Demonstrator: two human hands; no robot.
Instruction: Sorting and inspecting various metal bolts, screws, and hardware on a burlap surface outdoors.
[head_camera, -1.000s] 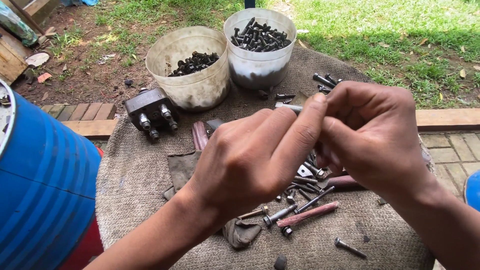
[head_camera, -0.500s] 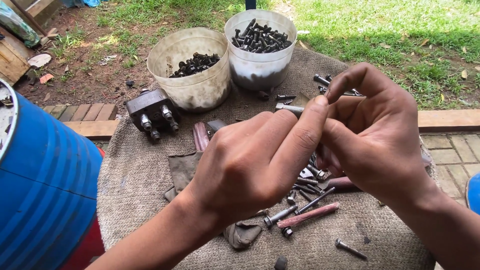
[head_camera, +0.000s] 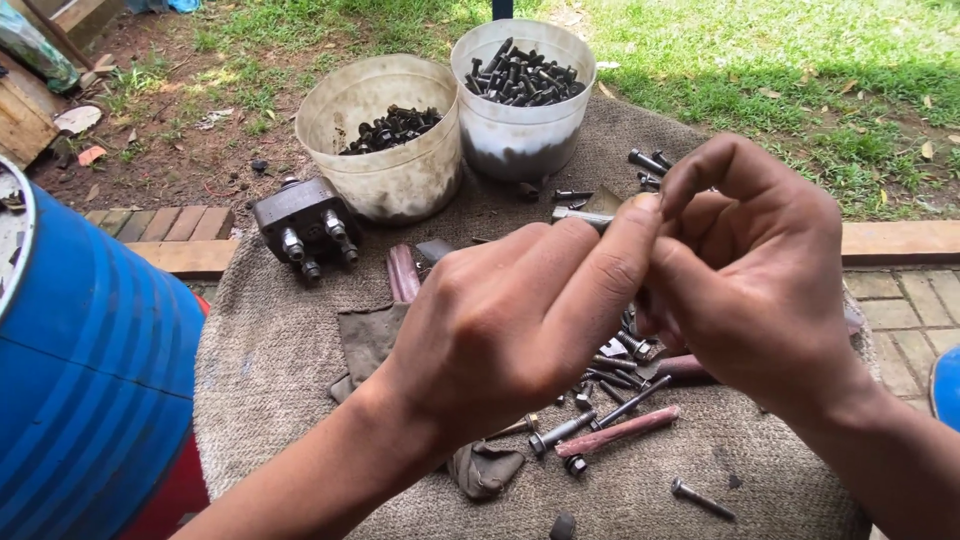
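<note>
At the far left a blue ribbed plastic drum (head_camera: 90, 370) fills the edge of the view and overlaps the left margin of the coarse grey-brown burlap mat (head_camera: 270, 350). Beyond the mat's upper left edge lies a dark metal block with silver fittings (head_camera: 303, 227), partly on a row of worn bricks (head_camera: 170, 235). Behind it stand two dirty white plastic buckets, touching: the left bucket (head_camera: 385, 150) part-filled with small dark nuts, the right bucket (head_camera: 520, 100) heaped with dark bolts.

The left hand (head_camera: 520, 320) is raised above the middle of the mat, fingers curled, its forefinger and thumb pinched on a short grey metal bolt (head_camera: 585, 215) whose end juts out to the left. The right hand (head_camera: 750, 270) meets it fingertip to fingertip, fingers bent narrowly around the bolt's other end, which is hidden.

Beneath both hands a loose pile of rusty bolts and screws (head_camera: 610, 385) lies on the mat, with a reddish rod (head_camera: 615, 433) in front. Bare mat lies open near the lower right, where a single bolt (head_camera: 700, 498) rests, well apart. Grass (head_camera: 800, 70) borders the far right.
</note>
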